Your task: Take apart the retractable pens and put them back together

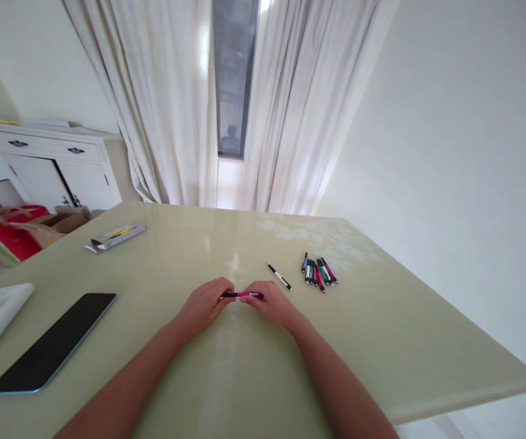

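Observation:
A pink pen with a black grip (241, 294) lies level between my two hands, just above the table. My left hand (206, 303) is closed on its black end, and my right hand (269, 301) is closed on the pink end. Its middle shows between the fingertips. Beyond my right hand, a single white and black pen (280, 276) rests at a slant on the table. Farther right lies a loose bunch of several pens (316, 272) in blue, white, green, pink and purple, all with black parts.
The pale green glossy table (253, 366) ends in an edge at the right. At the left lie a black tablet-like slab (55, 341), a white object (0, 314) and an opened carton (119, 236). Behind stand curtains (171, 110) and a white cabinet (52, 164).

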Action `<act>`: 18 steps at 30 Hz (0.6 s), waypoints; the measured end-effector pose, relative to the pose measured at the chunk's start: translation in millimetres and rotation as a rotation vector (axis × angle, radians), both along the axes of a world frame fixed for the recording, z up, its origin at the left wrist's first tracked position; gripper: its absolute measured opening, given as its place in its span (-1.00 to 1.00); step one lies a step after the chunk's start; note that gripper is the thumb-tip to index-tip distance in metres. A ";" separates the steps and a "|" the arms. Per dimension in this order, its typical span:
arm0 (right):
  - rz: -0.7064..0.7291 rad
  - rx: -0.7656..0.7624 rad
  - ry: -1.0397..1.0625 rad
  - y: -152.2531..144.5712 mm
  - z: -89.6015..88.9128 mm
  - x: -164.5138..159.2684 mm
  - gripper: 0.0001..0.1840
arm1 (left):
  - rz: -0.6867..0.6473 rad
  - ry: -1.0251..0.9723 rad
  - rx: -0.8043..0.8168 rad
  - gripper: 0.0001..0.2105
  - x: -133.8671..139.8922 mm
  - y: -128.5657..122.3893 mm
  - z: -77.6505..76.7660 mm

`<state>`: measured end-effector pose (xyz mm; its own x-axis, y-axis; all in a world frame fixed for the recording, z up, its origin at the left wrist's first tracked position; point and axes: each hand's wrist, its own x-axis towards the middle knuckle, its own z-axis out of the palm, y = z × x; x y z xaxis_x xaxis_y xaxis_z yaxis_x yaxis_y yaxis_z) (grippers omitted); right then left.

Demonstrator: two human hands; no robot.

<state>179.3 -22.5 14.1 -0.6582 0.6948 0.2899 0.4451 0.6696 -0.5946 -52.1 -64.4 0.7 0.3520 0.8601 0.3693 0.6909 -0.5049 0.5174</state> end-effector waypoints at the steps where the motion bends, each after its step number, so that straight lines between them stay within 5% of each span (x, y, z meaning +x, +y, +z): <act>1: -0.001 -0.001 0.001 -0.1 0.0 -0.1 -0.72 | -0.015 0.009 0.002 -0.75 0.3 0.2 -0.1; 18: -0.002 0.020 -0.012 0.3 -1.6 -1.0 -0.72 | -0.038 0.015 -0.021 -0.78 2.2 -0.3 0.1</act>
<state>178.2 -22.3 12.4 -0.6600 0.6905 0.2959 0.4536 0.6803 -0.5757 -49.8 -64.6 0.8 0.3902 0.8533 0.3459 0.6793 -0.5204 0.5174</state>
